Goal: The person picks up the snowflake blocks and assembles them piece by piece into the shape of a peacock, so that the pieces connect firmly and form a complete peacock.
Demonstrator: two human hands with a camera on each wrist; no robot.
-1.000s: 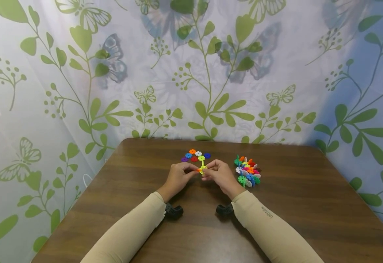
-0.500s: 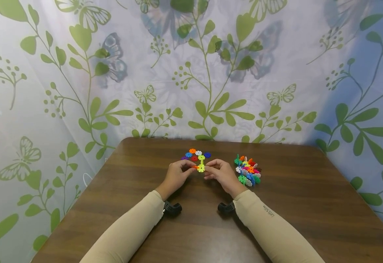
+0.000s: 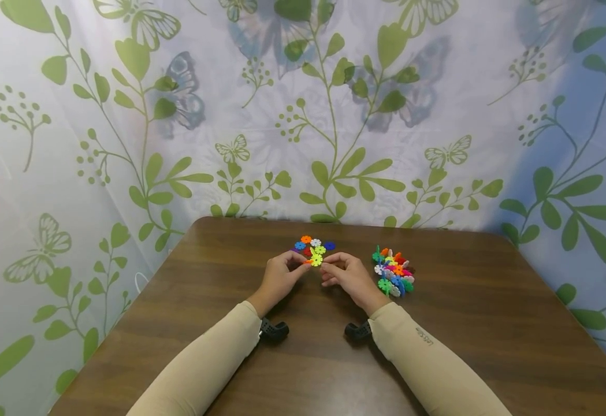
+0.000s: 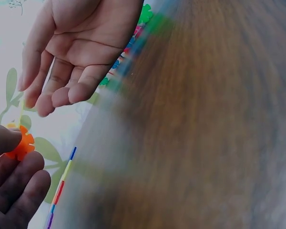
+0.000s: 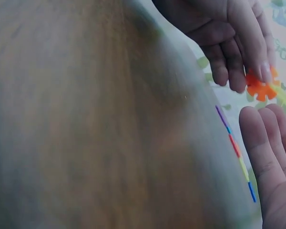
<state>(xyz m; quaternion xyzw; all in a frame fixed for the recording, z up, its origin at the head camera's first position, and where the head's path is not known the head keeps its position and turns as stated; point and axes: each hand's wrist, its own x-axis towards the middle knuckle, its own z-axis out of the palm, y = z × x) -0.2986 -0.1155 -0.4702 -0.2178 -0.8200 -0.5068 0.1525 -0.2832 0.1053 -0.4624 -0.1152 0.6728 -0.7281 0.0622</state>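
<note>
L hand (image 3: pixel 277 282), fingers clamped on orange pc (image 4: pixel 25 144), R hand (image 3: pixel 353 281), fingers loosely apart nr yellow pc (image 3: pixel 316 260), multicol. cluster (image 3: pixel 396 270) at 3 o'clock.

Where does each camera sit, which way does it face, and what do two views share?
Head: worn on the head, facing forward and down at the table and leaf-print backdrop; both sleeves, left hand and right hand show.
Left wrist: worn there, facing its hand's work; left hand pinching the orange flower-shaped piece, right hand opposite.
Right wrist: worn there, facing its hand's work; both hands show.
Shared: wrist views both show that piece.
</note>
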